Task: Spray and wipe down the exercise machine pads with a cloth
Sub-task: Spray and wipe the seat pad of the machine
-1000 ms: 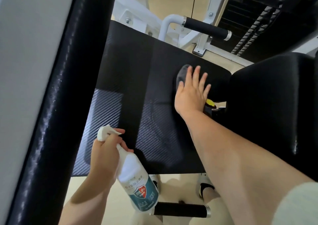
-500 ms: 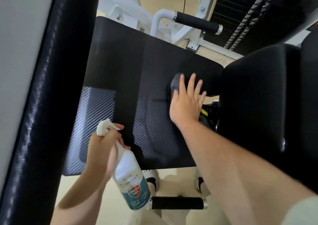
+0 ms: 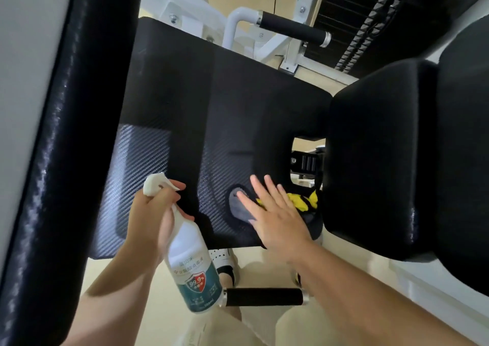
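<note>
Head view: the right hand (image 3: 275, 218) lies flat, fingers straight and spread, pressing a grey cloth (image 3: 239, 208) onto the black seat pad (image 3: 211, 94) near its near right edge. Left of it, the left hand (image 3: 150, 213) curls round the neck of a white spray bottle (image 3: 190, 261).

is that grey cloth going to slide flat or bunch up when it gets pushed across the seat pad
Probably floppy: the grey cloth lies folded with soft rounded edges under the flat right hand. Likely light, being small beside that hand. On the textured seat pad it may drag and bunch unless pressed flat.
</note>
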